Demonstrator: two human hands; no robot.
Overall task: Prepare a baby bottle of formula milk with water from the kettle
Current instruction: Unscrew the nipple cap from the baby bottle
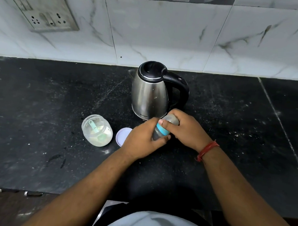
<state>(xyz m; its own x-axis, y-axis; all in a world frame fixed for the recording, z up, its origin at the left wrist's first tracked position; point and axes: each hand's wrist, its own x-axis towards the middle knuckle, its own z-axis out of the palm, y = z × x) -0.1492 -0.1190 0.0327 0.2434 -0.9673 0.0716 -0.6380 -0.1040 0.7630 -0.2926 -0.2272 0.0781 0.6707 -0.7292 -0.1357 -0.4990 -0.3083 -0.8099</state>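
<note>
A baby bottle (161, 130) with a blue collar stands tilted on the black counter (36, 102), just in front of the steel kettle (151, 93). My left hand (140, 141) grips the bottle's lower body. My right hand (185, 129) wraps over its clear top cap, thumb on the blue collar. The kettle's black lid is closed, its handle points right and its spout points left. Left of my hands stands an open clear jar of white formula powder (97, 130) with a green scoop inside. The jar's white lid (122, 135) lies flat between jar and left hand.
A tiled wall rises behind the counter, with a grimy switch and socket plate (40, 5) at upper left. The counter's front edge (64, 194) runs close to my body. A red thread band circles my right wrist (207, 150).
</note>
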